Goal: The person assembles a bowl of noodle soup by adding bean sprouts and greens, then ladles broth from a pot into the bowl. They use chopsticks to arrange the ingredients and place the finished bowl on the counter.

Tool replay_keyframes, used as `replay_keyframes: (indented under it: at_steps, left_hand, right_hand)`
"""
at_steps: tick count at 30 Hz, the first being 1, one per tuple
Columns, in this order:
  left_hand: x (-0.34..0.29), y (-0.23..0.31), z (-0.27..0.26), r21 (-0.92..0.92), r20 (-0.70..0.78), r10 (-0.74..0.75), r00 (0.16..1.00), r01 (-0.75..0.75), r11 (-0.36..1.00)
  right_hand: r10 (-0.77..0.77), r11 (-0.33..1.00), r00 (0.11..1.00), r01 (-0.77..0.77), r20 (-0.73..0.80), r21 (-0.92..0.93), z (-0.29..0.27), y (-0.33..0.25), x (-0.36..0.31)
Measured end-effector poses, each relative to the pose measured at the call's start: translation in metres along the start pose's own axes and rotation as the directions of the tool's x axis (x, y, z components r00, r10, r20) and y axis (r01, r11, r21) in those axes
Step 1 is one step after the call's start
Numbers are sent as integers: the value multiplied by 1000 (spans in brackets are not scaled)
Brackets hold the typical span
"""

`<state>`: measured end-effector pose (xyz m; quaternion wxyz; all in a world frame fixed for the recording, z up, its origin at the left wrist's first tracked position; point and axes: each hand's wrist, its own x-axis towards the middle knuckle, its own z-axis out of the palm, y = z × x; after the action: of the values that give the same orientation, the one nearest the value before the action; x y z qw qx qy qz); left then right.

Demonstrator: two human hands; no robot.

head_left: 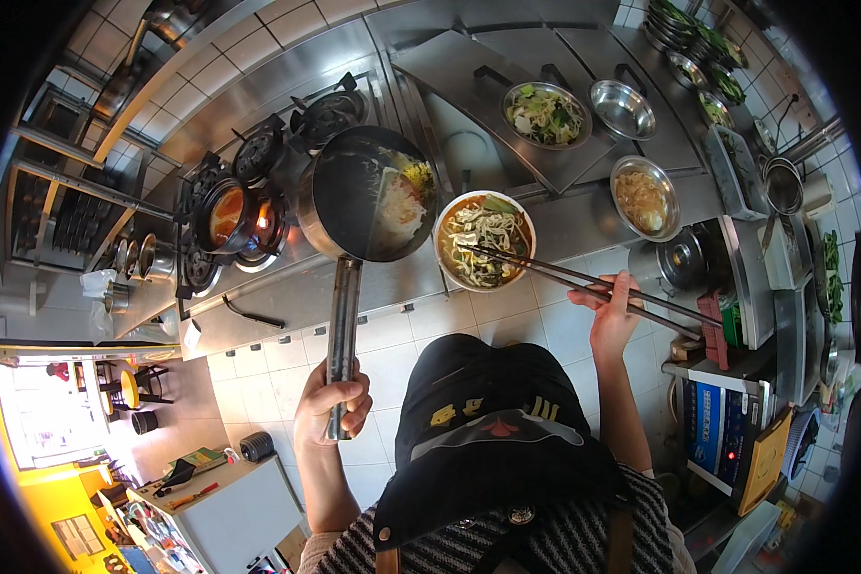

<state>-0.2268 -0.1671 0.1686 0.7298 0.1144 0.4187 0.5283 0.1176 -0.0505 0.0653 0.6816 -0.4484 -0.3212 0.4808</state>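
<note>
Pan (368, 196): black inside, grey steel handle, white and yellow bits at its right edge. Bowl (485, 240): white rim, orange-brown broth, pale noodles, some green. Chopsticks (584, 287): dark brown. Surface (287, 297): silver steel. Floor (392, 354): white tiles, grey grout. Left pot (225, 216): red-orange sauce. Far bowl (545, 115): green and white vegetables. Right bowl (644, 198): yellow-tan food. Apron (493, 430): black, yellow marks. Sleeves (584, 540): black-white stripes.

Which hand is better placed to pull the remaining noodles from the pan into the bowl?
Right. The right hand holds chopsticks already tipped in the bowl; the left hand grips the pan handle.
</note>
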Motion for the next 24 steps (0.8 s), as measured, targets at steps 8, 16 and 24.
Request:
replay_keyframes:
  at_steps: [8,16,24]
  left_hand:
    - [-1,0,-1,4,14,-13,1000,13,1000]
    - [0,-1,0,18,-2,-2,1000,2,1000]
    - [-1,-2,0,9,8,18,1000,-18,1000]
  right_hand:
    - [-11,999,1000,11,11,-47,5,1,-2]
    - [-4,998,1000,4,6,-68,5,-1,-4]
    - [-6,998,1000,7,24,-55,6,2,-3]
